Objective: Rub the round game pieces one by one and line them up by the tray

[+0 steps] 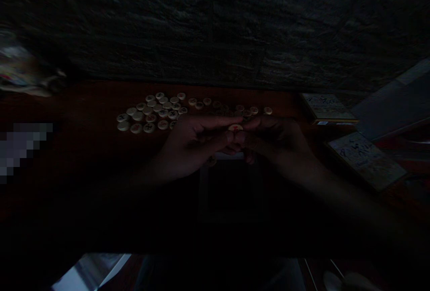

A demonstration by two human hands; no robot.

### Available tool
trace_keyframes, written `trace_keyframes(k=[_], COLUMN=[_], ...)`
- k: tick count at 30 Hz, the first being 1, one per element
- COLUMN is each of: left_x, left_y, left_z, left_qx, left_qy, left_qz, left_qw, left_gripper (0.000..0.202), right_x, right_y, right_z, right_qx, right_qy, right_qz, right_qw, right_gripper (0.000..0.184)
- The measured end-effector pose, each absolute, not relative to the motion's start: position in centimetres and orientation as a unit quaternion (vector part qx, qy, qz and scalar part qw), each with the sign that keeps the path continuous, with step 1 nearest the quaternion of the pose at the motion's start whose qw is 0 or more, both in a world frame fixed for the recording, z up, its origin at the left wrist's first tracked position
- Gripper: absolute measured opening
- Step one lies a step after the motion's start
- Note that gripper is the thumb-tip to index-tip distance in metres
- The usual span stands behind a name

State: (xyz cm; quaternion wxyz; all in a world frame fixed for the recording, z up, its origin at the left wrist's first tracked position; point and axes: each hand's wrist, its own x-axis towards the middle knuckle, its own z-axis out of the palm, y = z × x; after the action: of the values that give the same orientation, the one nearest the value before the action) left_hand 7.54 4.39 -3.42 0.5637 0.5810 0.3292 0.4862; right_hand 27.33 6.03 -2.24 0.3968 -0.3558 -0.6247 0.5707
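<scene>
Between the fingertips of both hands is a round Chinese chess piece (235,128) with a red character. My left hand (191,145) pinches it from the left, thumb and forefinger touching its edge. From the other side my right hand (278,141) grips it the same way. Below the hands lies a dark, shallow open box (203,192) with a pale rim; its inside is too dark to make out. One more chess piece (211,160) shows dimly by the box's upper left corner. Behind the hands many chess pieces (151,118) are spread on the table, some partly hidden by my fingers.
The brown wooden table (83,112) meets a dark stone-textured wall (208,22) at the back. Two flat boxes with writing, a far one (329,105) and a nearer one (366,159), lie to the right. A blurred bag-like bundle (27,65) stands at the far left.
</scene>
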Motion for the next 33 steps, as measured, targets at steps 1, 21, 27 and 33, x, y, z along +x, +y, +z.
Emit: trace_keyframes(k=[1,21,27,33], left_x=[7.57,7.63,7.83,7.71], left_y=[4.41,3.72,3.64,3.64], left_z=[-3.41,-3.25,-3.43,-3.53], left_qx=[0.579,0.672,0.689,0.715], left_qy=[0.33,0.335,0.336,0.34], left_qz=[0.486,0.444,0.456,0.454], left_qw=[0.565,0.489,0.452,0.409], left_gripper=[0.027,0.018,0.025,0.027], right_x=[27.31,27.4,27.4,27.42], right_y=[6.0,5.66,5.69,5.63], right_z=[-2.18,-2.09,-2.24,-2.51], right_qx=[-0.358,-0.384,-0.392,-0.391], right_qy=[-0.627,-0.64,-0.635,-0.626], right_qz=[0.568,0.527,0.531,0.546], right_qw=[0.395,0.407,0.401,0.395], right_gripper=[0.026,0.034,0.031,0.034])
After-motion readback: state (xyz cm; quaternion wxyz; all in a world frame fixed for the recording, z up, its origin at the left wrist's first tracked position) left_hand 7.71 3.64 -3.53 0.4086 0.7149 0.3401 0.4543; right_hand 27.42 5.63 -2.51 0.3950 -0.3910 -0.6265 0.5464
